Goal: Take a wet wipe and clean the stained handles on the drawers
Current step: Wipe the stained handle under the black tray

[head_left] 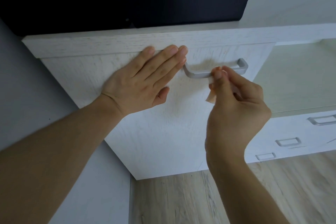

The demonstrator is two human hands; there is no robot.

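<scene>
Right now the right hand [234, 96] pinches a small folded wipe [211, 96] against the handle [200, 74] of the top drawer [163, 123], about midway along the bar. The left hand [143, 80] lies flat, fingers straight, on the drawer front beside the handle. A brownish smear shows on the wood behind the bar. Likely risk: the wipe, already tinted, spreads stain onto the wood, or slips from so light a pinch.
</scene>
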